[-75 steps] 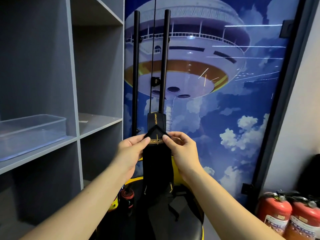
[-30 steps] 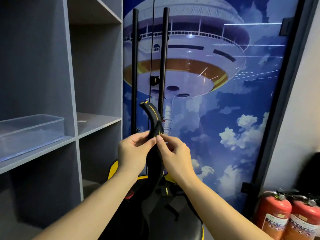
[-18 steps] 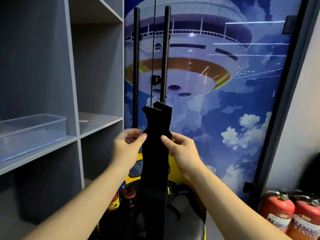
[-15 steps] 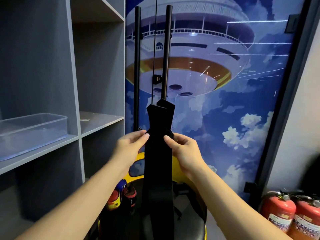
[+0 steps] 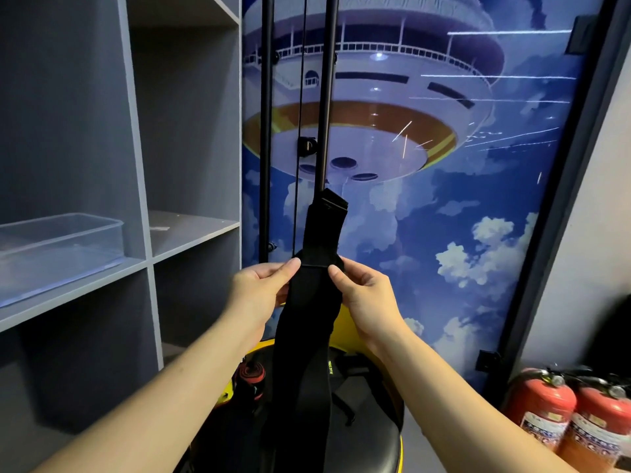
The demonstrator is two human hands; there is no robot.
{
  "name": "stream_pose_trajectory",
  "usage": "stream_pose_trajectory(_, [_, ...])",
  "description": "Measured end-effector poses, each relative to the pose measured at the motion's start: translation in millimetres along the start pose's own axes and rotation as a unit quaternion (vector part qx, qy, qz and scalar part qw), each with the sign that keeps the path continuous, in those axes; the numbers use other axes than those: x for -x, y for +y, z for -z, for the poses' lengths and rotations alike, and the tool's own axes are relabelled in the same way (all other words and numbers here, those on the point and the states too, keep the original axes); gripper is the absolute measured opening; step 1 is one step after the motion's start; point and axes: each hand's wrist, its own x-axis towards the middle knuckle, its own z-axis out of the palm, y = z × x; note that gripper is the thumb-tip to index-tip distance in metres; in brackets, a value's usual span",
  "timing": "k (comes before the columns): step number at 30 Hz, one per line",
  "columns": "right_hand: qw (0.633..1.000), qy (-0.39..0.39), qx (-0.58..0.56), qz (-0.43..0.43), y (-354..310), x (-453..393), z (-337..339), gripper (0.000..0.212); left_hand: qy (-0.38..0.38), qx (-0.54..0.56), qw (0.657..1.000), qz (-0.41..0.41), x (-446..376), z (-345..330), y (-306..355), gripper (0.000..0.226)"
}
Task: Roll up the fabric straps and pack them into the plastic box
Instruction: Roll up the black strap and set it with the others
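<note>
Head-worn view, forward and down

A grey shelf unit (image 5: 143, 165) stands on the left, with open compartments. Behind is a glass door (image 5: 444, 199) covered with a picture of a white saucer-shaped building among clouds on blue sky. Two black vertical bar handles (image 5: 266, 131) are fixed on the door. In the lower right corner two red fire extinguishers (image 5: 543, 407) stand side by side, near the dark door frame (image 5: 560, 199).

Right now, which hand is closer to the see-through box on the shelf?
Left. The left hand pinches the black strap on the side facing the plastic box; the right hand pinches the strap's far side.
</note>
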Motion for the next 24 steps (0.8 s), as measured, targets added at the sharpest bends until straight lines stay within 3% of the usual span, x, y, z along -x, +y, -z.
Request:
stream_pose_trajectory(7, [1.000, -0.006, -0.002, -0.013, 2, -5, -3, 0.027, -0.009, -0.031, 0.999, -0.030, -7, 10, -5, 0.016])
stream_pose_trajectory(17, [0.995, -0.034, -0.063, -0.062, -6, 11, 1, 0.029, 0.051, -0.006, 0.998, -0.028, 13, 9, -2, 0.011])
stream_pose_trajectory(24, [0.998, -0.006, -0.027, -0.055, -12, 34, 15, 0.022, -0.046, -0.021, 0.998, 0.022, 41, 15, 16, 0.027])
